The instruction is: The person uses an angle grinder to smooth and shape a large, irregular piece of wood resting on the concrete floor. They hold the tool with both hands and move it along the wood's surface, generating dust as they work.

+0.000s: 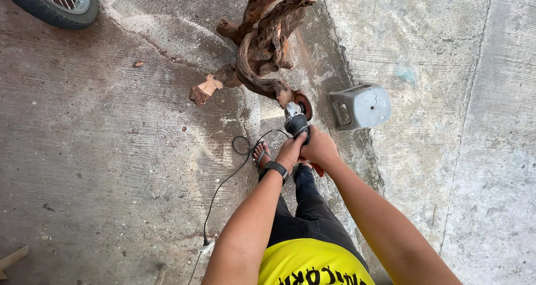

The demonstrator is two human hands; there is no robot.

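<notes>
On the concrete floor (111,151), outdoors, person standing and looking down:

Tool: angle grinder (296,117), dark body, reddish disc at the front end, disc right against the lower end of the wood.
Workpiece: gnarled driftwood root (262,44), reddish-brown, twisted limbs, standing on the floor ahead of the feet.
Left hand (290,152): fingers wrapped closed around the rear of the grinder body; black wristwatch (274,168) on that wrist.
Right hand (319,147): also closed on the grinder, just beside the left hand, touching it; exact finger placement hidden from this angle.
Cable: black cord (223,184) runs from the grinder, loops near the sandalled foot (261,153), trails to a white plug (205,246) lower left.
Offcut: small wood chunk (204,89) lying left of the root's base, apart from it.
Nearby: grey plastic stool (360,106) tipped on its side right of the grinder; spoked wheel (58,3) top left, well apart.
Surface: pale dust around the root.
</notes>
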